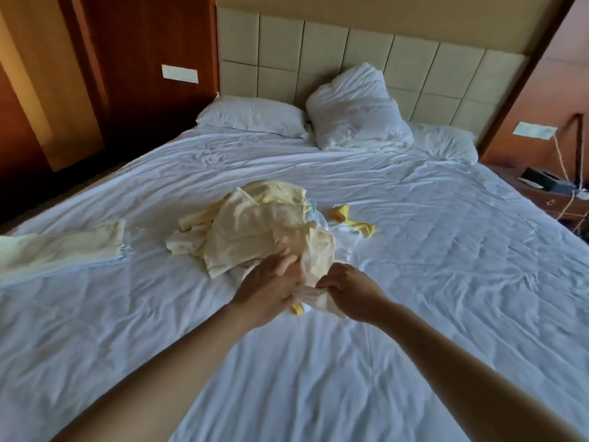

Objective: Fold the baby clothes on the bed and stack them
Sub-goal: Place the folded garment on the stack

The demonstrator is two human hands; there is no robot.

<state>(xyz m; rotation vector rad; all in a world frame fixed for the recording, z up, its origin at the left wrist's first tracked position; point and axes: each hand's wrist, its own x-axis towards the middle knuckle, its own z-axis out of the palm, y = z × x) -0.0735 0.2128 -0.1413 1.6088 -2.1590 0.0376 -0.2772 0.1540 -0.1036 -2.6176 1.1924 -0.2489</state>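
A loose heap of pale yellow and white baby clothes lies in the middle of the bed. At its near edge both my hands meet on one pale cream garment. My left hand grips the garment's near edge from the left. My right hand pinches the same edge from the right. A brighter yellow piece pokes out at the heap's right side. A folded pale yellow garment lies flat at the left of the bed.
White wrinkled sheet covers the bed. Pillows and a bunched white duvet sit against the padded headboard. A bedside table with cables stands at the right; dark wood panelling lines the left wall.
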